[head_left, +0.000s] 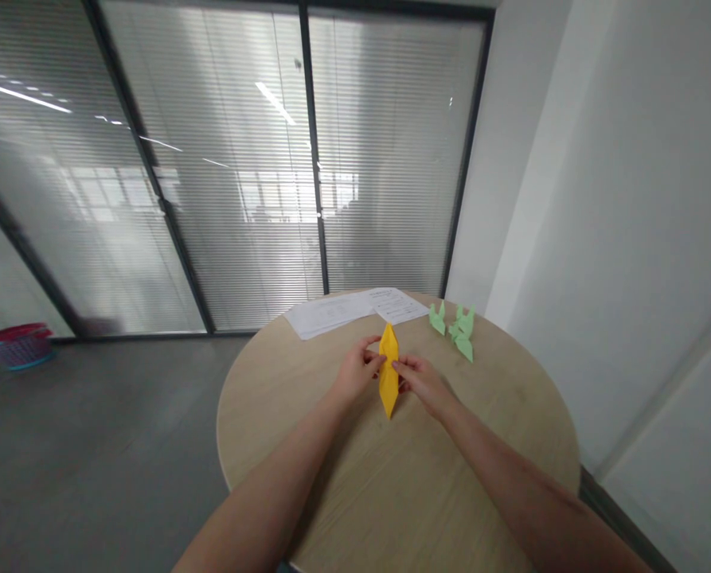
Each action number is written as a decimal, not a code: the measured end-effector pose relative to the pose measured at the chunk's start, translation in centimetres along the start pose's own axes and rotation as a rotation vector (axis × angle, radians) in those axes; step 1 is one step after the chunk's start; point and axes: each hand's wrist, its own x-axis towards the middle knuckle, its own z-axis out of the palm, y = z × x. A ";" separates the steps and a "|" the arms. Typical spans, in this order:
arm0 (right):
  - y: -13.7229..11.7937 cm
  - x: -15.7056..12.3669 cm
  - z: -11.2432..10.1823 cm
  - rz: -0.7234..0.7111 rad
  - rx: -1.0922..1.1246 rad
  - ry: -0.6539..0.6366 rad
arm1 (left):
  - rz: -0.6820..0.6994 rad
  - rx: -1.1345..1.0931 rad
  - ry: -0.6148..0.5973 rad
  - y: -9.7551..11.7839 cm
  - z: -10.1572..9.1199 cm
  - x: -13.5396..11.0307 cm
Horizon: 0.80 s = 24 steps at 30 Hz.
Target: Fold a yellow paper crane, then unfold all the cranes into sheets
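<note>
Sheets of paper [337,311] lie at the far edge of the counter [498,446], a little left of its middle, partly overlapping. The right-hand sheet [398,304] carries lines of dark print, and fainter marks show on the others; all of it is too small to read.

The counter is round, with a pale wood-grain top. Above it, nearer the far edge than the near one, is a yellow folded paper [389,380], long and pointed at both ends. The left hand [357,371] is clamped on its left side and the right hand [422,383] on its right, thumbs toward the viewer. Whether its lower tip touches the wood, I cannot tell. Several light green folded papers [464,347] stand close together near the far right edge.

Beyond the counter rises a glass partition [391,159] with dark frames and horizontal blinds, reflecting strip lights. A white wall [647,239] stands to the right. On the grey floor [122,430], far left, sits a red basket [21,348] with a blue base.
</note>
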 end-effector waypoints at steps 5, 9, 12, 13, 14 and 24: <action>-0.1 -0.1 0.0 0.002 0.019 0.005 | 0.016 0.047 0.035 -0.3 0.3 -0.2; -0.2 -0.3 0.1 -0.016 0.048 -0.010 | 0.089 0.151 0.146 -0.4 0.1 -0.1; -0.2 -0.3 0.1 -0.031 0.021 -0.010 | 0.135 0.282 0.207 -0.6 -0.1 0.1; -0.2 -0.3 0.1 -0.035 0.009 -0.009 | 0.129 0.288 0.186 -0.7 -0.2 0.1; -0.2 -0.3 0.1 -0.041 -0.002 -0.008 | 0.120 0.274 0.153 -0.7 -0.2 0.1; -0.7 -0.7 0.4 -0.100 0.026 -0.024 | -0.008 -0.022 -0.099 -0.5 0.6 -0.3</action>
